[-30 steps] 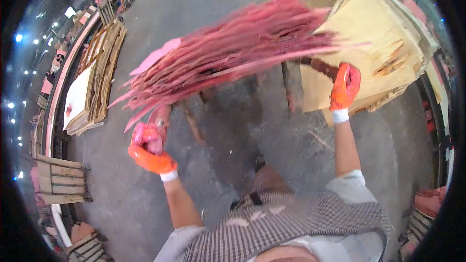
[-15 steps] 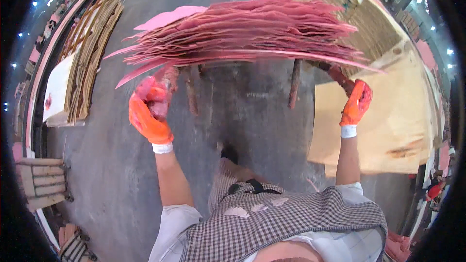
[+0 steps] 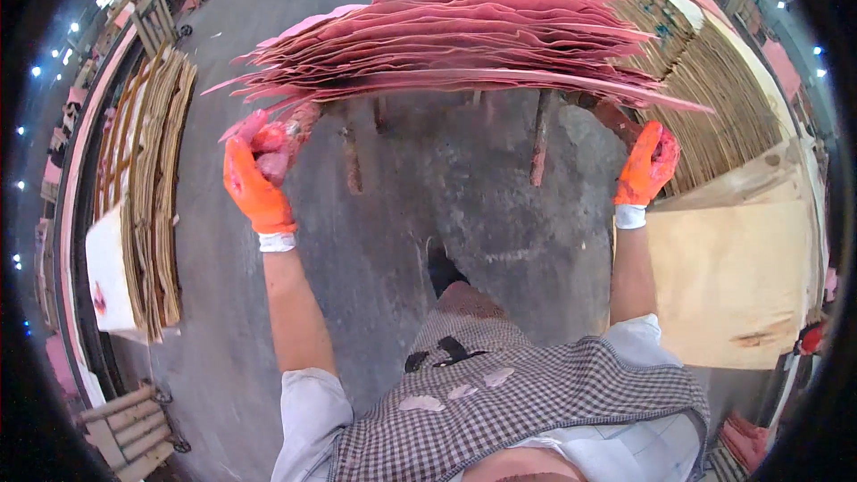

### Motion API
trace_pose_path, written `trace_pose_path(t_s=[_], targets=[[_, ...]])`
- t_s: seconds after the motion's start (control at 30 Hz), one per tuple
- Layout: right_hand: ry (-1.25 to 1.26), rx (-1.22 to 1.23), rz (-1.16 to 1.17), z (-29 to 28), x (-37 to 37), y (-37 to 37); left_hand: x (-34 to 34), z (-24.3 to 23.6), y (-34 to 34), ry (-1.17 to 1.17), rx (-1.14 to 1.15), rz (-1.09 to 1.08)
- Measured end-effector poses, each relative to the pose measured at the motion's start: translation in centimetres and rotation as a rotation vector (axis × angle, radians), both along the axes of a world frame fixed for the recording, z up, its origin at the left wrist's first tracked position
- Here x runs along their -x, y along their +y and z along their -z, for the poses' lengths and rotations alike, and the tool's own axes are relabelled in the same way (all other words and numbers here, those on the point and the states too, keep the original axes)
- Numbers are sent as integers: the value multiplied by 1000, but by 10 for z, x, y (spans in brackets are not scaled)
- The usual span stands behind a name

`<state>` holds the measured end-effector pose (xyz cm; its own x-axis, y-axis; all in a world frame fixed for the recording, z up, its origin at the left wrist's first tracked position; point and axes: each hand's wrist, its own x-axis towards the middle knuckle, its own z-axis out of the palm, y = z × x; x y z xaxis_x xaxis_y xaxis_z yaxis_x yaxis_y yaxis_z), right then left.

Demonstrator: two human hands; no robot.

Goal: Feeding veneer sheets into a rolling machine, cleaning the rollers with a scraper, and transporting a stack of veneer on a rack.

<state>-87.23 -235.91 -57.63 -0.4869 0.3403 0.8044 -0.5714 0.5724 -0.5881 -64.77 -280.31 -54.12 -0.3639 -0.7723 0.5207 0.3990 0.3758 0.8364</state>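
Note:
A thick, uneven stack of pink-red veneer sheets [image 3: 455, 40] lies across a cart in front of me. Stout legs [image 3: 352, 159] show beneath it. In an orange glove with a white cuff, my left hand [image 3: 257, 180] is closed around a pink-stained cart handle [image 3: 306, 120], close to the stack's left corner. On the other side my right hand [image 3: 647, 170], gloved alike, is wrapped round the reddish-brown right handle [image 3: 616, 120]. The cart's bed is hidden under the sheets.
Piles of tan veneer [image 3: 161, 187] stand along the left. Larger piles [image 3: 723, 94] line the right, with a broad pale sheet [image 3: 723, 277] nearer me. A wooden cart [image 3: 132, 433] stands at lower left, another [image 3: 161, 18] at upper left. Grey concrete floor [image 3: 402, 232] lies between.
The piles at both sides have slid toward me in view as I move forward with the cart. Both hands keep their hold, and my foot shows farther out from under me.

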Motion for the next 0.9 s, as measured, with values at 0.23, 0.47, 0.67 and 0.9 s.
trace_pose_path(t_s=[0.23,0.47,0.67,0.9], targets=[[-23,116,9,2,-89,0,-14,12,-36,-5,-5,128],[-27,-22,-42,-27,-162,-5,-18,4,-58,75,-36,278],[-103,-27,36,-20,-162,-7,-39,11,-56,188,-41,234],[90,-175,220,12,-149,14,-35,12,-36,209,-110,303]])
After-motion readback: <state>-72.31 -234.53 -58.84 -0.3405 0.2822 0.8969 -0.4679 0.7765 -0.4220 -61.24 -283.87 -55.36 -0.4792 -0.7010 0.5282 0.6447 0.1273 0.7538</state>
